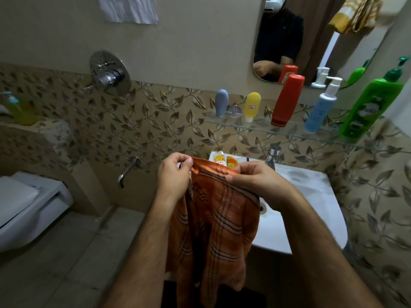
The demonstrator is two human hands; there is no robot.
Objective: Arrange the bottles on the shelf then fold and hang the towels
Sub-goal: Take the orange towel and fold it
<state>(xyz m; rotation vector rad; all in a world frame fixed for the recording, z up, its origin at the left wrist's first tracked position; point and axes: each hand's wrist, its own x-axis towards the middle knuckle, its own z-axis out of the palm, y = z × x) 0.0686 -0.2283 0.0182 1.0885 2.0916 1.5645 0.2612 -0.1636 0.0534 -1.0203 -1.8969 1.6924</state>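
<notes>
An orange checked towel (215,227) hangs down in front of the sink. My left hand (175,176) pinches its top left corner and my right hand (255,181) pinches the top edge further right. On the glass shelf (249,126) above stand a grey-blue bottle (221,102), a yellow bottle (251,106), a red bottle (288,100), a blue pump bottle (321,107) and a green pump bottle (373,105). A yellow patterned towel (355,14) hangs at the top right. A white cloth (129,8) hangs on the wall at the top.
The white sink (311,196) with its tap (272,156) sits under the shelf, with orange sachets (224,161) at its back edge. A mirror (311,36) hangs above. A toilet (29,203) stands at the left, a wall spout (127,170) and shower valve (110,73) between them.
</notes>
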